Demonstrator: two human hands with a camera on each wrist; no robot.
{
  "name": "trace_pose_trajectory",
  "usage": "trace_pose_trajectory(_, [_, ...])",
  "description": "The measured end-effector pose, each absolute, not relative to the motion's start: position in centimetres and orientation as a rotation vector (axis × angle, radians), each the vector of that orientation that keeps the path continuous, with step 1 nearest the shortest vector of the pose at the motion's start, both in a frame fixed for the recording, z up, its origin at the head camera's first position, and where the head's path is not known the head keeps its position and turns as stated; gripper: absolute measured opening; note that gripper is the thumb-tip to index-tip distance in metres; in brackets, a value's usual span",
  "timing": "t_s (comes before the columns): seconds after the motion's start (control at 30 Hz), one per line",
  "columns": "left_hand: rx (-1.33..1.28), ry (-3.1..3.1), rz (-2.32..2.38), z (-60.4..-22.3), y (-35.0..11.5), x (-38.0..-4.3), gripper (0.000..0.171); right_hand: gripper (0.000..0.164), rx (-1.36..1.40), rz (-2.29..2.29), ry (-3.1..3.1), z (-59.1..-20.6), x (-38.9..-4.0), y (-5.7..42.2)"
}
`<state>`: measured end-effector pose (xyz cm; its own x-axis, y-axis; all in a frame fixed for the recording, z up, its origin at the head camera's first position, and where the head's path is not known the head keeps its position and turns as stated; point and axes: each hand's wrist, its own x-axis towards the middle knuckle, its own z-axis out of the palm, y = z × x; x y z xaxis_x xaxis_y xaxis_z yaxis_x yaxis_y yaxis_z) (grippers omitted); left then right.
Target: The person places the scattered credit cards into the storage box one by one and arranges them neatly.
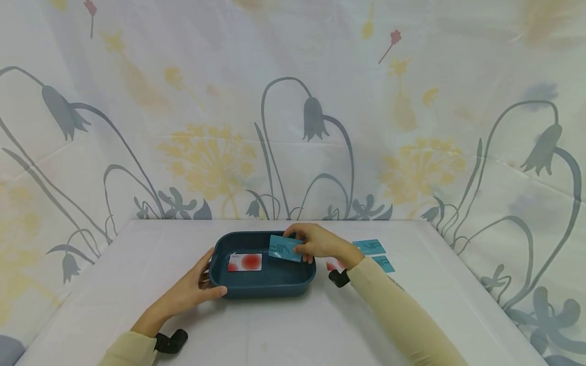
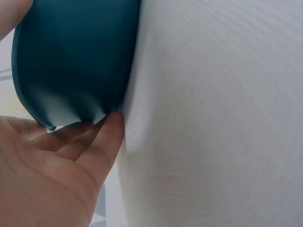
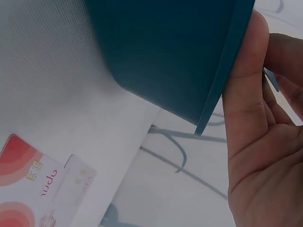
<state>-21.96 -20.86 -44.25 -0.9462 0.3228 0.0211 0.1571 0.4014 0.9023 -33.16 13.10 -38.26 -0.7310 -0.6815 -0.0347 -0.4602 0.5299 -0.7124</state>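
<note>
A dark teal plastic tray [image 1: 263, 292] stands on the white table. At its left end my left hand [image 1: 189, 285] holds the wall, with the thumb at the front and the fingers [image 2: 106, 142] against the outer side. Over the tray's right part, my right hand [image 1: 318, 241] pinches a teal-blue card [image 1: 280, 248] with large lettering. In the right wrist view most of that card is hidden, and the right palm [image 3: 265, 175] is beside the rim. A white card with red circles [image 1: 245, 262] lies inside the tray, on the left.
Right of the tray lie two more teal cards [image 1: 370, 247], partly behind the right forearm, and a red-and-white card [image 1: 334, 264]. The right wrist view shows a red-and-white chip card [image 3: 23, 175] beside a paler card [image 3: 78, 184]. A flowered cloth [image 1: 293, 168] hangs behind the table.
</note>
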Motion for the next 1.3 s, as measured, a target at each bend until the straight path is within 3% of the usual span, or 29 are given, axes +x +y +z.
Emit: trace_pose_trajectory(1.3, [0.485,2.516,1.567,-44.0,-20.9,-21.7,0.100,0.035,-1.008,-0.556,2.563,-38.8,-33.4,10.2])
